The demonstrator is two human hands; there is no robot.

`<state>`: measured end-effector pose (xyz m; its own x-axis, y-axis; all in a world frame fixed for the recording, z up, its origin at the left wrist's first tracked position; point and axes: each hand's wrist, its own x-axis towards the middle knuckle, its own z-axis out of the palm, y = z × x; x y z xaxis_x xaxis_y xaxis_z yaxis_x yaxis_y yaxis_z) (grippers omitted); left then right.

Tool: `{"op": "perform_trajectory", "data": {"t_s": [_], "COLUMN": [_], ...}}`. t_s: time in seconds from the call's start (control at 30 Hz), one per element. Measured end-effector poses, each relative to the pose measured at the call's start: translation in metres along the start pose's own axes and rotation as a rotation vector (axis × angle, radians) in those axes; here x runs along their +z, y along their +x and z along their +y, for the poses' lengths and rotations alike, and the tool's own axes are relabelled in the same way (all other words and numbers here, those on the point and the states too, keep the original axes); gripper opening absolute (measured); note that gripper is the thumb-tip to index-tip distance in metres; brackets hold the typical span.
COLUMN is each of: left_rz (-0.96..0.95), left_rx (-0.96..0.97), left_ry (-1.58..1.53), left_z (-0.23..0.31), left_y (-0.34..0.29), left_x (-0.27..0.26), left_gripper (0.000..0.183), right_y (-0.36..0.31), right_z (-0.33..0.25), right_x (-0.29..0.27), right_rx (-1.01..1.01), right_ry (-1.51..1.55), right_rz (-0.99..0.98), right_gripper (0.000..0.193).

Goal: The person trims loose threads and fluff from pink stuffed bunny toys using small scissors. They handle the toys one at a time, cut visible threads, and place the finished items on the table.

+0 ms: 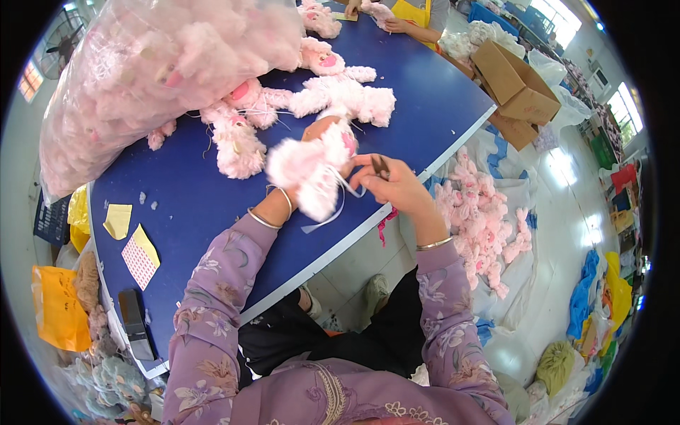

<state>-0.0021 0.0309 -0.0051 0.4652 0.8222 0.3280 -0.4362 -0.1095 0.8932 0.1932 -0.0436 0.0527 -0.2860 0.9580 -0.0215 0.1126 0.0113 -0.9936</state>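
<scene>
A fluffy pink plush toy [315, 180] is in my left hand [320, 129], which is closed round it and partly hidden behind its fur. A thin white ribbon [341, 202] hangs from the toy and curls near my right fingers. My right hand [398, 188] is closed beside the toy, with a small dark tool [380, 168] between the fingers; its exact kind is hard to make out. Just beyond my left hand, another pink plush toy [347, 98] lies on the blue table [425, 92]. More pink plush toys [237, 145] with loose white strings lie to the left.
A big clear bag [170, 78] of pink plush covers the table's far left. Sticker sheets [141, 256] and a black case [134, 322] lie near the left edge. Across the table are a co-worker's hands [397, 26]. Plush pieces [482, 219] lie at right, below an open carton [520, 85].
</scene>
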Motion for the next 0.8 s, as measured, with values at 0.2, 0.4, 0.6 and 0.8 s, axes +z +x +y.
{"op": "perform_trajectory", "data": {"t_s": [0.2,0.4,0.6,0.8], "left_rz": [-0.018,0.029,0.104,0.245], "left_rx": [-0.226,-0.249,-0.310,-0.243], "left_ry": [-0.384,-0.383,-0.325,-0.027], "left_z": [0.004,0.009,0.018,0.007], "left_y": [0.000,0.000,0.000,0.003], "left_x": [0.002,0.000,0.002,-0.016], "left_gripper": [0.046,0.040,0.042,0.034], "right_y": [0.004,-0.007,-0.011,-0.008], "right_z": [0.013,0.014,0.009,0.009], "right_x": [-0.032,-0.008,-0.004,-0.010], "right_rx": [-0.132,0.036,0.022,0.082], "right_ry": [-0.060,-0.241,-0.235,-0.390], "right_rz": [0.464,0.062,0.071,0.018], "right_gripper": [0.037,0.062,0.060,0.053]}}
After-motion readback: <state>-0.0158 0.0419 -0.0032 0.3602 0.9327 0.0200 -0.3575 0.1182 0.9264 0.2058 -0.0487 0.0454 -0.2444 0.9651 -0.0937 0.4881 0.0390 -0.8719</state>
